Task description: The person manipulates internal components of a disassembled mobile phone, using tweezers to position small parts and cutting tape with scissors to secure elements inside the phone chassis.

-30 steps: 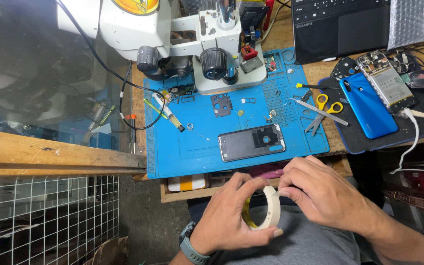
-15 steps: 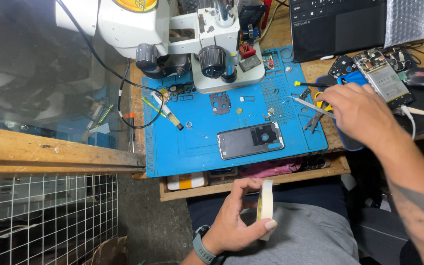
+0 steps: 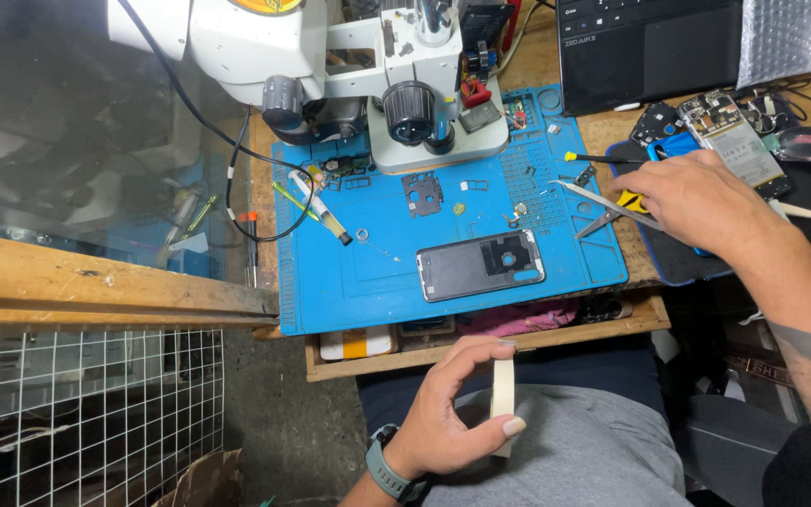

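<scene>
A cream roll of tape (image 3: pixel 502 402) sits in the left hand (image 3: pixel 443 413) with its grey-green watch (image 3: pixel 389 469), while a bright blue mat (image 3: pixel 368 272) carries a grey phone back (image 3: pixel 481 266) and a white microscope (image 3: pixel 368 66), and yellow-handled scissors (image 3: pixel 626 205) lie near the bench's right edge.

1. The right hand (image 3: pixel 706 202) has left the tape roll (image 3: pixel 502 399), where both hands worked together a second ago, and now rests at the bench's right side over the yellow-handled scissors (image 3: pixel 623 207).
2. The left hand (image 3: pixel 448 418) alone now holds the roll, turned edge-on and pinched between thumb and fingers above the lap.
</scene>
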